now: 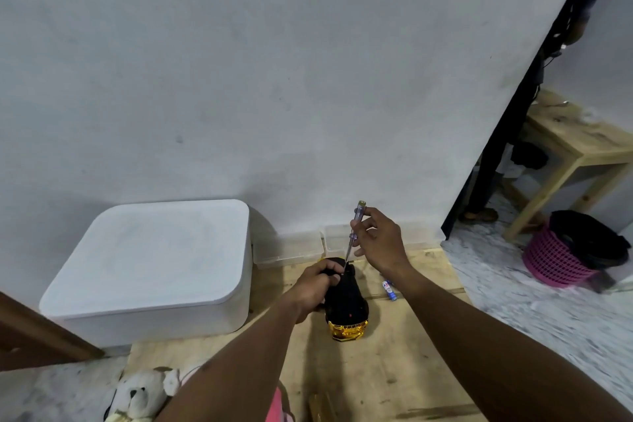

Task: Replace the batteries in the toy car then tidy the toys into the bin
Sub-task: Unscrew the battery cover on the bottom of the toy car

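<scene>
A black and gold toy car [346,307] lies upside down on a low wooden board [383,370]. My left hand [313,286] grips the car's far end and steadies it. My right hand [378,243] holds a clear-handled screwdriver [354,231] upright, its tip touching the car's underside beside my left fingers. A blue and white battery [389,289] lies on the board to the right of the car. A white lidded bin [150,271] stands to the left against the wall, lid on.
A white teddy bear [140,396] lies on the floor at the bottom left. Two clear plastic trays [291,252] sit along the wall behind the car. A pink basket [561,257] and a wooden stool [579,154] stand at the right.
</scene>
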Demonstrator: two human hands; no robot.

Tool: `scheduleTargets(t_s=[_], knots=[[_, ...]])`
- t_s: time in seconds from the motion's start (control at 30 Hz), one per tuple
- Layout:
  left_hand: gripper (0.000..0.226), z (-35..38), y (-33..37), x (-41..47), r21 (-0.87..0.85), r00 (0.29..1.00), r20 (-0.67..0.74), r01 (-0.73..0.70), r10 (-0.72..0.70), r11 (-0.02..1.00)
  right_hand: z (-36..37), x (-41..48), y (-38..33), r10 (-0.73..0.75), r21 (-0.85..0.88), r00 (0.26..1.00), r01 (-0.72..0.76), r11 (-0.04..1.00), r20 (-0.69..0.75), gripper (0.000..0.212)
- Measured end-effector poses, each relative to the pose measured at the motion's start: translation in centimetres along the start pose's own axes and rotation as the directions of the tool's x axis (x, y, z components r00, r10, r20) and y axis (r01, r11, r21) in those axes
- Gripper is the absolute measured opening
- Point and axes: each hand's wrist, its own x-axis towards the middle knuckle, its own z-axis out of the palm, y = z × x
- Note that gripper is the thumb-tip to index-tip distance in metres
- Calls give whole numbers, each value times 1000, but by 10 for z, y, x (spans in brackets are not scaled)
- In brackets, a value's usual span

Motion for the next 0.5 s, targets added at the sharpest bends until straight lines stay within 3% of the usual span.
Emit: scheduleTargets(t_s=[0.5], knots=[[25,-13,-1,10,-32,999,10,31,-30,999,16,3,3,-82,-95,996,84,992,17,26]])
